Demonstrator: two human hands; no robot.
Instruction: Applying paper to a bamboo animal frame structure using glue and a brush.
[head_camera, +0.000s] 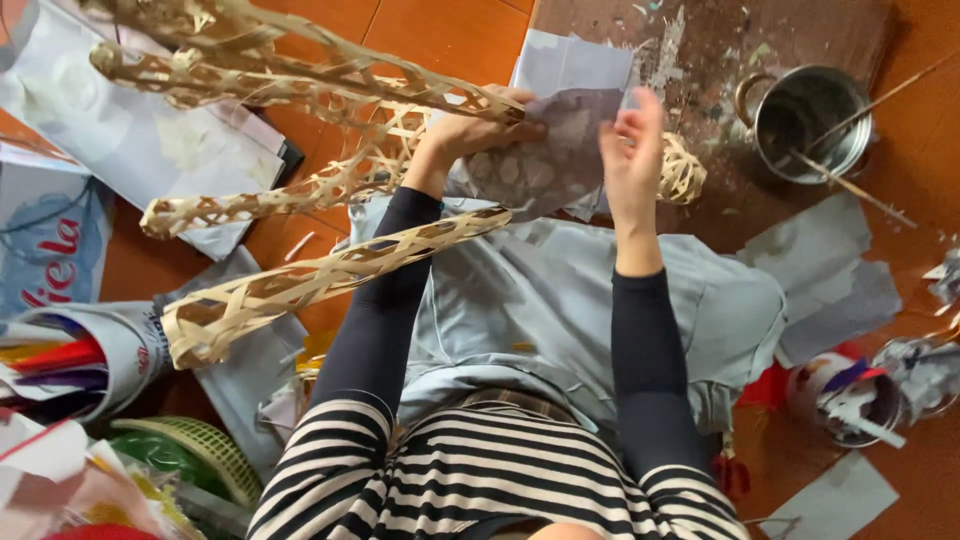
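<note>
We are papering the woven bamboo frame (330, 180) at far centre: our left hand (480, 128) pinches the grey paper sheet (560, 150) onto it, right hand (632, 150) open-fingered, so smoothing it flat seems next.

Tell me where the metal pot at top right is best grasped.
By its looped side handle, coming from the left with the right hand. The pot stands upright with its mouth open, and thin sticks lean across the rim on the right, so that side and the top look awkward.
</note>
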